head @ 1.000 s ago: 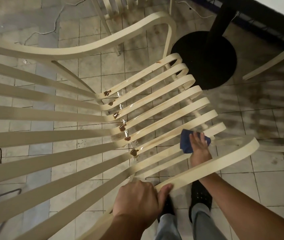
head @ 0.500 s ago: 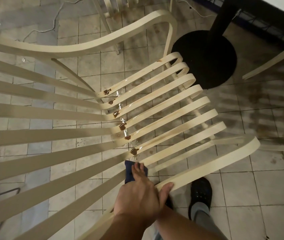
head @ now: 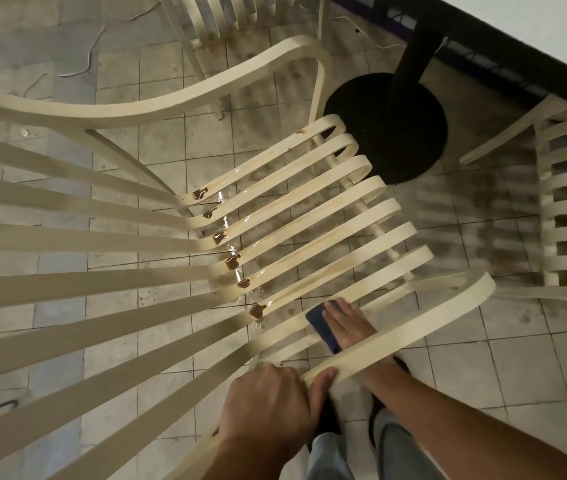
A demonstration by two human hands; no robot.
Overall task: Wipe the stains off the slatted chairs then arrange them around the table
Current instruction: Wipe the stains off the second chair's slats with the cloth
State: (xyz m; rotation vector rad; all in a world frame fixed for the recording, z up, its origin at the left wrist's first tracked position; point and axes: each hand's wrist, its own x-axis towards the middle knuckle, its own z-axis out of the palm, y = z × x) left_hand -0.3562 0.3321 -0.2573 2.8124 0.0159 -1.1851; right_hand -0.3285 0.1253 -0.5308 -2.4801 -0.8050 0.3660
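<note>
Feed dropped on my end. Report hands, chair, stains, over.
Left hand grips the chair armrest. Right hand presses blue cloth flat on a near seat slat. Brown stains at slat bends not yet wiped. Nothing blocking.

The right hand [head: 348, 323] slid the blue cloth [head: 322, 329] back across the seat of the chair [head: 413, 325], from the frame's lower centre rightward.

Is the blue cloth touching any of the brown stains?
No, the blue cloth under the right hand lies on the chair seat apart from the brown stains.
</note>
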